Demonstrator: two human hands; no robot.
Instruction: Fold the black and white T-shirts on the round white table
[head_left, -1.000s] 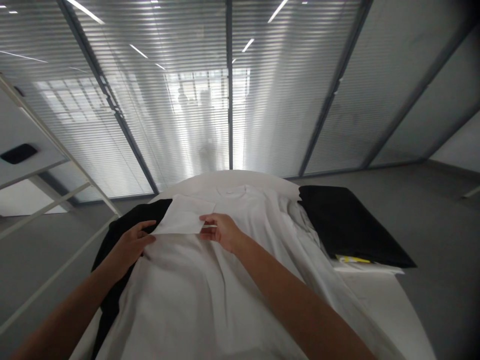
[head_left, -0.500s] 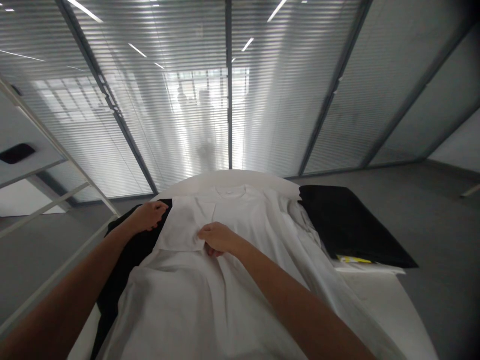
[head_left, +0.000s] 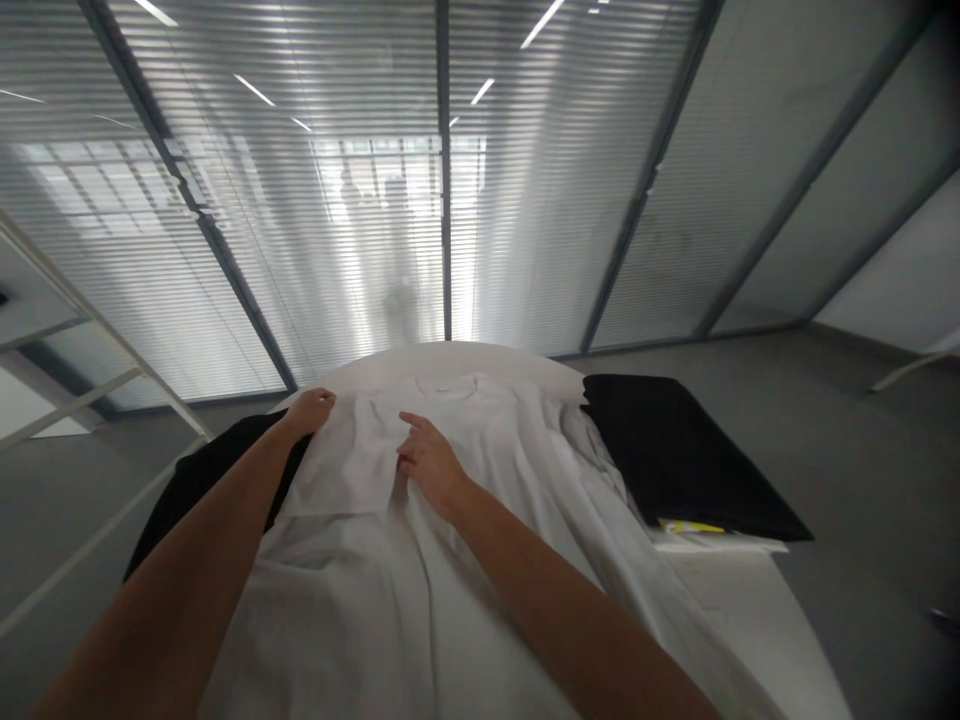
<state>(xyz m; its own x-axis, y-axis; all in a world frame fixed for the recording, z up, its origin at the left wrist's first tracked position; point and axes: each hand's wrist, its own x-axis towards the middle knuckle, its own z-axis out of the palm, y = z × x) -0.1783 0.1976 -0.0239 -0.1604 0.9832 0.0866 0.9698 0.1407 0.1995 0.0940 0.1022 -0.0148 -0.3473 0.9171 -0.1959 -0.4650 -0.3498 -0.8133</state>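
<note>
If my left hand [head_left: 309, 411] and right hand [head_left: 432, 462], both seemingly pinched on the white shirt [head_left: 491, 425] toward the tabletop's far edge [head_left: 465, 358], pull unevenly, creases could form.

White table [head_left: 772, 610], white shirt [head_left: 510, 440] spread out, black cloth [head_left: 206, 470] left, black stack [head_left: 682, 460] right

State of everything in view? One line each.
White cloth shirt: spread out, creased
Left hand: fingers curled, at shirt's edge
Right hand: index extended, other fingers bent
Black rectangular bundle: lying flat
Black cloth at left: partly hidden, layout unclear
Pale slatted blinds: lowered
</note>
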